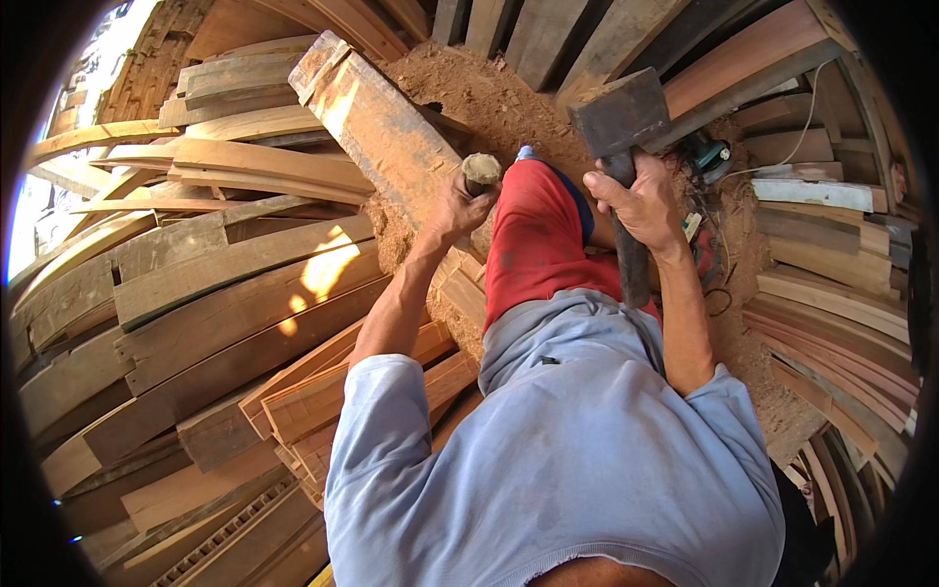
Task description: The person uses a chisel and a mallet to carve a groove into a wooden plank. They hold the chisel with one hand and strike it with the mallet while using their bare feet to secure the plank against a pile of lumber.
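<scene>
My right hand (653, 201) grips the handle of a dark mallet (621, 115), whose blocky head is raised above the fist. The handle runs down over my red-clad leg. My left hand (450, 209) is closed round what looks like a chisel (481, 168). Only its round, worn wooden butt shows, pointing up; its lower part is hidden under the hand. Beneath the left hand lies a thick, weathered plank (377, 117), slanting away to the upper left. The mallet head and the chisel are apart.
Stacked planks (225, 284) fill the left side, and more boards (831, 293) line the right. Sawdust (489, 93) covers the ground around the plank. A green power tool (712, 155) with a pale cord lies beyond my right hand. Long beams (577, 44) stretch across the far side.
</scene>
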Demonstrator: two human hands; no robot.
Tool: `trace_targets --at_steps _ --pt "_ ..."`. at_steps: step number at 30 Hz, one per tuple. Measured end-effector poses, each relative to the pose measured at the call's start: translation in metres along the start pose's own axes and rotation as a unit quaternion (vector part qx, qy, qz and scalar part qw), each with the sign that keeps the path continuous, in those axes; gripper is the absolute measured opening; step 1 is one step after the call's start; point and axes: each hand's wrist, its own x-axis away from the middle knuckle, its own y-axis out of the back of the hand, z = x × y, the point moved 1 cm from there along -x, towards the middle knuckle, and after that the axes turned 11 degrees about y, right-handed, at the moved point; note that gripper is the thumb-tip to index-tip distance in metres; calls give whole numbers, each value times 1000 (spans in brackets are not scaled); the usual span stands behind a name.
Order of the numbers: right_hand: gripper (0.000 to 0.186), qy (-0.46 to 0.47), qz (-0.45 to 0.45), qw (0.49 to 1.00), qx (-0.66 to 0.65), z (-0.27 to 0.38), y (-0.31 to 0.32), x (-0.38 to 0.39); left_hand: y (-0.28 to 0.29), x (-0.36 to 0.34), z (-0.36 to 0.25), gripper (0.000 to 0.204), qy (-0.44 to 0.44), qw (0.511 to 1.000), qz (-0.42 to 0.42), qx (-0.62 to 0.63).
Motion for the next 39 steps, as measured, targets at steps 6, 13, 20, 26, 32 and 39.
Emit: trace_targets --at_steps 6,13,20,26,32,39 --pt "38 67 52 972 220 -25 -34 -17 -18 -1 0 21 -24 999 9 -25" --pt "42 102 43 970 216 -44 -44 -34 -11 -10 -13 31 -2 996 0 -86" --pt "43 -10 110 942 316 -72 -46 -25 -18 -3 -2 32 -1 992 43 -119" --pt "44 54 30 977 204 -81 -38 -26 -13 -4 -7 26 -7 999 2 -47" --pt "40 38 8 986 162 -43 -28 -30 -9 -1 -6 22 -13 998 -9 -59" --pt "38 93 -9 984 154 -42 -30 -27 -7 7 -5 24 -8 999 -7 -47"
